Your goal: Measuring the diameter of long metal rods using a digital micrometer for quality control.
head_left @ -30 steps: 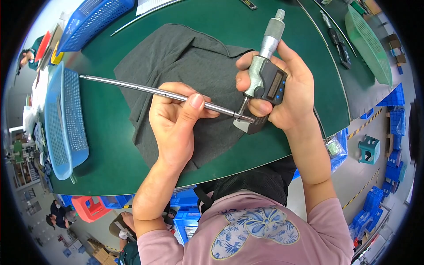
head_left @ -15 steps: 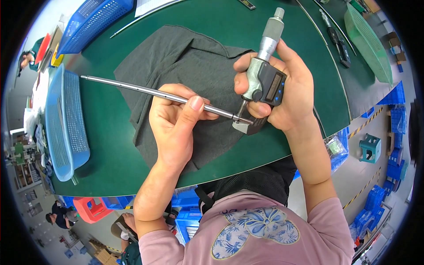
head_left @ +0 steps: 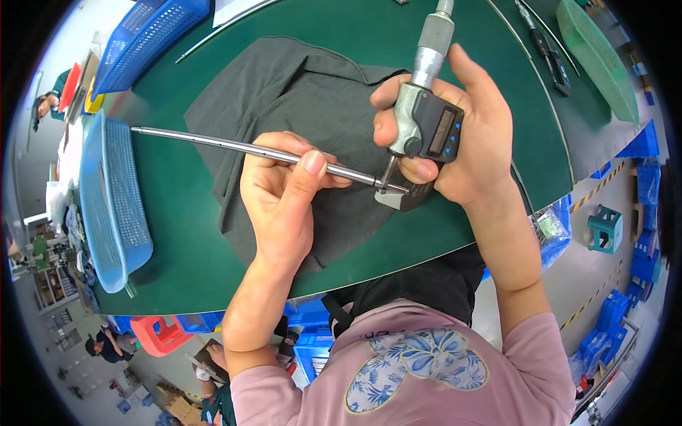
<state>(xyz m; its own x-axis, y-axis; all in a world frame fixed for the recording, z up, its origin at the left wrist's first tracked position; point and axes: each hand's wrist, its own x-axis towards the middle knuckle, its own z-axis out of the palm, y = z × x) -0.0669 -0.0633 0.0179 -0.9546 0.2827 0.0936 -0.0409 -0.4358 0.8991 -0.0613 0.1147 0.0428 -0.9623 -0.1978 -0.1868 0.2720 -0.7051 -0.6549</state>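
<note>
My left hand point(head_left: 278, 202) is closed round a slim, shiny metal rod point(head_left: 213, 142), pinching it between thumb and fingers. The rod slants across the dark grey cloth point(head_left: 320, 92), its far end close to a blue basket on the left. Its stepped right end lies in the gap of a digital micrometer point(head_left: 435, 46), where spindle and anvil meet it; whether both touch cannot be made out. My right hand point(head_left: 479, 145) grips the micrometer by its frame, with one finger raised beside the thimble. The micrometer's small display faces up.
A green-topped table point(head_left: 170, 284) lies beneath. Blue baskets point(head_left: 117, 213) stand at its left, and a pale green basket point(head_left: 600, 64) is at the far right. Near that basket lies another micrometer-like tool point(head_left: 547, 60). A teal stool point(head_left: 605, 228) stands on the floor to the right.
The finger beside the thimble has lifted away from the micrometer. The rod stays in the micrometer's gap, and the whole view has shifted slightly.
</note>
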